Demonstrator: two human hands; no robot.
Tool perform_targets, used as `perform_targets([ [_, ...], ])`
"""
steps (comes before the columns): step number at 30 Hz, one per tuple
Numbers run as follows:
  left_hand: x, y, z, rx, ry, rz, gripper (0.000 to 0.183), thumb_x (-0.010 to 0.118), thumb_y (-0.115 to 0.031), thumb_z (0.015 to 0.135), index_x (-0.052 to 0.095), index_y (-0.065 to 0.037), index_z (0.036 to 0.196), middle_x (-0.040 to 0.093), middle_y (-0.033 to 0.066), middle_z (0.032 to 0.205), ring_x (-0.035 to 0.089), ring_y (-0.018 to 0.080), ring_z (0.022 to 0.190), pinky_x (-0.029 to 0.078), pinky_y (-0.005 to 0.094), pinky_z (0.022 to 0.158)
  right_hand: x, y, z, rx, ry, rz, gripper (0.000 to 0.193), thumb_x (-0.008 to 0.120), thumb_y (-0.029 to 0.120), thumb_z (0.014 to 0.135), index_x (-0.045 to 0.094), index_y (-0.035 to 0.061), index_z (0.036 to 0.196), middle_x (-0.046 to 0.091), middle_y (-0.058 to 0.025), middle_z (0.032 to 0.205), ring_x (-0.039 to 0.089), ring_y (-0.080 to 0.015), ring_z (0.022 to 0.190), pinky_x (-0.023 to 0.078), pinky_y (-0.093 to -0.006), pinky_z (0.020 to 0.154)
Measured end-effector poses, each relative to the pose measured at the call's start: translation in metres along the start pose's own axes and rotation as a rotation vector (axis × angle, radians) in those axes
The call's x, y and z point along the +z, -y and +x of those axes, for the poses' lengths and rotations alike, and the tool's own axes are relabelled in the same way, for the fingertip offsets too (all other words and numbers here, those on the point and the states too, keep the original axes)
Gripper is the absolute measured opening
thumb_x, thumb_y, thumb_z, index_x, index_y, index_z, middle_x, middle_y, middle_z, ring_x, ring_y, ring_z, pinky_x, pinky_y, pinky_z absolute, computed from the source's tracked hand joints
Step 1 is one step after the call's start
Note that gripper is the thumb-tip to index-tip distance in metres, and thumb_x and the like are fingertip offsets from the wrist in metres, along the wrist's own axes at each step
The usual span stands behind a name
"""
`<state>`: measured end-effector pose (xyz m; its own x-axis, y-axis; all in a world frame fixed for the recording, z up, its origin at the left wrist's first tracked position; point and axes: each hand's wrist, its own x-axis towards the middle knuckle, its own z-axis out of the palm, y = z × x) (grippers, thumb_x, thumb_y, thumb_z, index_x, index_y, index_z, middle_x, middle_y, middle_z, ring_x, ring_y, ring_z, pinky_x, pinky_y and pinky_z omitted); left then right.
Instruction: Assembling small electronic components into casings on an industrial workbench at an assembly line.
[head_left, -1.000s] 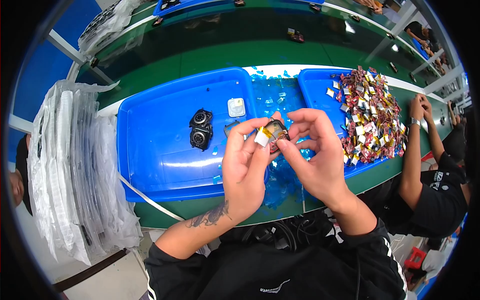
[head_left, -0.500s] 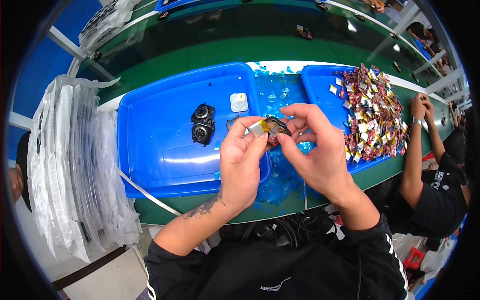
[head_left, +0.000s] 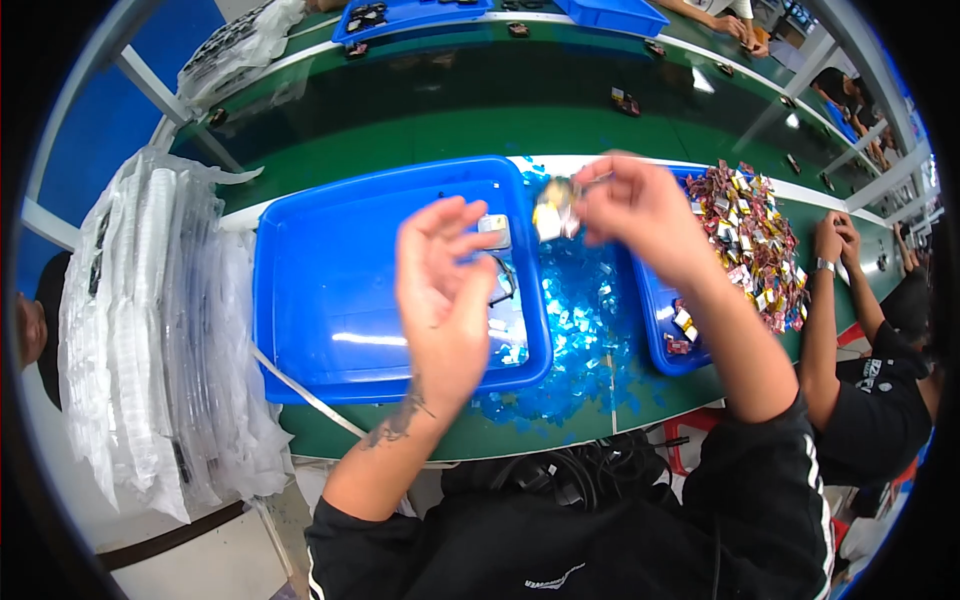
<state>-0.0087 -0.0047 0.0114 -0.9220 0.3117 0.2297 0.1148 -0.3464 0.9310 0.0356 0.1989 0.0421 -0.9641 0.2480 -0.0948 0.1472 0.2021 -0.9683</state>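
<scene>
A small electronic piece (head_left: 554, 210) (blurred, pale and yellow) juts left from the pinching fingertips of the right hand (head_left: 636, 210), above the gap between two blue trays (head_left: 335, 280). The left hand (head_left: 442, 280), fingers loosely spread, hangs over the left one.

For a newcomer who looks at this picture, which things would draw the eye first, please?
Probably the big heap of small red, white and yellow parts in the right blue tray. Next come the shiny blue scraps scattered between this tray and the left blue tray, with the right hand holding a blurred small part over their far end.
</scene>
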Motion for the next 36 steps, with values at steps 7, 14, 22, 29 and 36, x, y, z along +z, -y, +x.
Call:
perform_targets([
  [7, -0.056, -0.032, 0.036, 0.027, 0.317, 1.460, 0.045, 0.080, -0.039, 0.074, 0.056, -0.004, 0.090, 0.066, 0.0134, 0.081, 0.066, 0.0338, 0.077, 0.050, 0.0428, 0.067, -0.060, -0.054, 0.160, 0.188, -0.189, -0.185, 0.012, 0.078, 0.009, 0.074, 0.072, -0.0006, 0.076, 0.069, -0.0105, 0.076, 0.063, -0.0150, 0.066, 0.054, -0.0276, 0.063],
  [14, -0.058, -0.018, 0.029, 0.027, 0.394, 1.551, 0.046, 0.077, -0.034, 0.076, 0.055, -0.003, 0.101, 0.068, 0.0143, 0.090, 0.068, 0.0339, 0.084, 0.053, 0.0448, 0.073, -0.074, -0.062, 0.164, 0.201, -0.251, -0.639, 0.030, 0.082, 0.025, 0.071, 0.071, -0.0001, 0.084, 0.071, -0.0156, 0.082, 0.069, -0.0282, 0.075, 0.054, -0.0369, 0.072],
  [22, -0.037, -0.013, 0.027, -0.181, 0.365, 0.401, 0.014, 0.053, -0.002, 0.095, 0.053, 0.002, 0.108, 0.068, 0.0162, 0.095, 0.068, 0.0179, 0.071, 0.057, 0.0273, 0.066, -0.132, 0.000, 0.048, -0.114, -0.196, -0.912, 0.017, 0.070, 0.018, 0.080, 0.072, 0.0024, 0.086, 0.070, -0.0139, 0.078, 0.069, -0.0279, 0.073, 0.053, -0.0379, 0.070],
  [29, -0.004, -0.008, 0.012, -0.539, 0.374, -0.160, 0.022, 0.053, -0.006, 0.096, 0.047, 0.000, 0.116, 0.065, 0.0245, 0.106, 0.072, 0.0267, 0.082, 0.061, 0.0332, 0.074, -0.126, -0.036, -0.023, 0.006, 0.002, -1.357, 0.022, 0.076, 0.022, 0.077, 0.069, 0.0048, 0.088, 0.070, -0.0113, 0.080, 0.067, -0.0325, 0.077, 0.053, -0.0415, 0.071],
  [36, 0.002, -0.004, 0.003, -0.515, 0.376, -0.096, 0.039, 0.055, -0.006, 0.095, 0.047, -0.004, 0.133, 0.062, 0.0148, 0.111, 0.066, 0.0176, 0.088, 0.057, 0.0309, 0.077, -0.101, -0.018, -0.058, -0.191, -0.490, -0.596, 0.018, 0.068, 0.009, 0.083, 0.066, 0.0018, 0.099, 0.064, -0.0040, 0.070, 0.062, -0.0146, 0.063, 0.050, -0.0294, 0.061],
])
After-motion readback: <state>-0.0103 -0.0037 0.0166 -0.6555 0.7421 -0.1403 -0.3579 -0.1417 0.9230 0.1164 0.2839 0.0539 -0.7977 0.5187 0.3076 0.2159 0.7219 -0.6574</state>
